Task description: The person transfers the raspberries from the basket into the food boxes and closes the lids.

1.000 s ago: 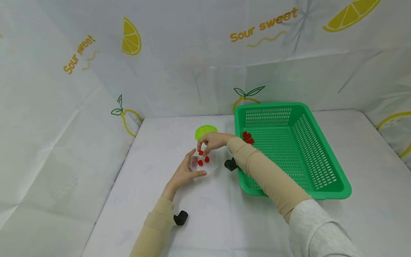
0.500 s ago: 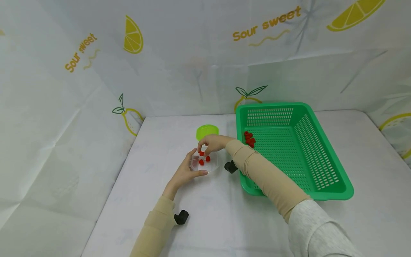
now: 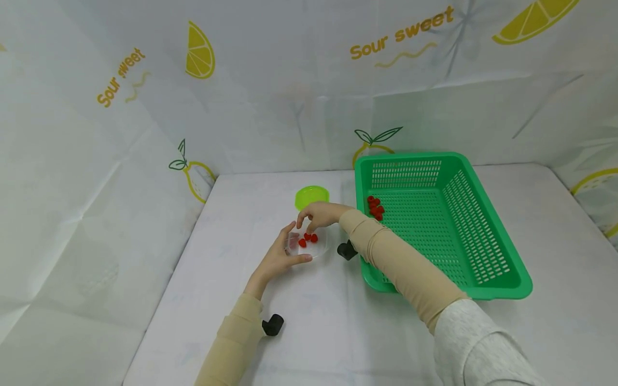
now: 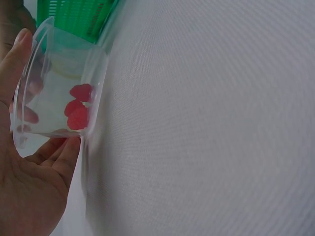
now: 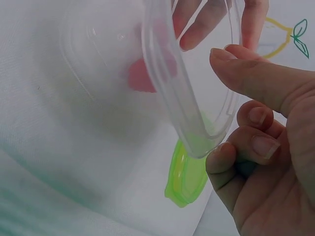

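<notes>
A clear plastic container [image 3: 321, 246] stands on the white table, gripped by my left hand [image 3: 276, 261] with the thumb on the near side and the fingers on the far side. In the left wrist view, red raspberries [image 4: 78, 118] lie on the container's floor. My right hand [image 3: 321, 213] hovers over the container's far rim. In the right wrist view, its thumb and fingertips stand apart beside the rim, and no berry shows between them. Behind the right hand lies a bright green lid [image 3: 309, 195].
A large green basket [image 3: 492, 230] stands to the right, under the right forearm. Several more raspberries [image 3: 376, 208] sit in its left corner. White cloth with lemon prints rises behind the table. A black wrist camera [image 3: 273, 325] sticks out beside the left forearm.
The raspberry pinched by the right fingers has dropped into the container beside the other two. The right fingers have let go. The left hand keeps its hold.
</notes>
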Demonstrator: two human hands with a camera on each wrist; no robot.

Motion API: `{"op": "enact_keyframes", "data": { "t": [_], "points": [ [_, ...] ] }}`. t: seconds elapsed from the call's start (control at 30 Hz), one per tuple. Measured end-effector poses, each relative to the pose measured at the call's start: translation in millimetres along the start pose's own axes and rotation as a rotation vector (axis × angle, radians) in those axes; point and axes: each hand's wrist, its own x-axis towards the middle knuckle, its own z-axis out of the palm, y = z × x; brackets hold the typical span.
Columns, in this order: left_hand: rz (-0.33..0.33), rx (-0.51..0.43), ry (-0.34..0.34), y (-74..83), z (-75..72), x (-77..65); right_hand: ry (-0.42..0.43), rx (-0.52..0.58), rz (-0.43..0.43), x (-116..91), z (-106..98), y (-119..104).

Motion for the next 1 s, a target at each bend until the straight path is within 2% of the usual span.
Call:
{"op": "enact_keyframes", "data": {
  "t": [0.13,0.37,0.63,0.8,1.0],
  "points": [
    [-0.003,0.003,-0.006,0.2,0.0,-0.2,-0.004,0.002,0.004,-1,0,0],
    [0.008,0.005,0.031,-39.7,6.0,21.8,0.009,0.005,-0.008,-2,-6,-1],
    [0.0,-0.003,0.029,-38.6,5.7,20.6,-0.013,-0.008,-0.02,-14,-18,-10],
    [-0.002,0.008,0.04,-38.2,5.6,20.8,0.021,-0.014,-0.024,-26,-27,-14],
    [-0.012,0.016,0.043,-38.5,7.7,21.5,0.072,0.046,-0.062,-45,-38,-11]
  ]
}}
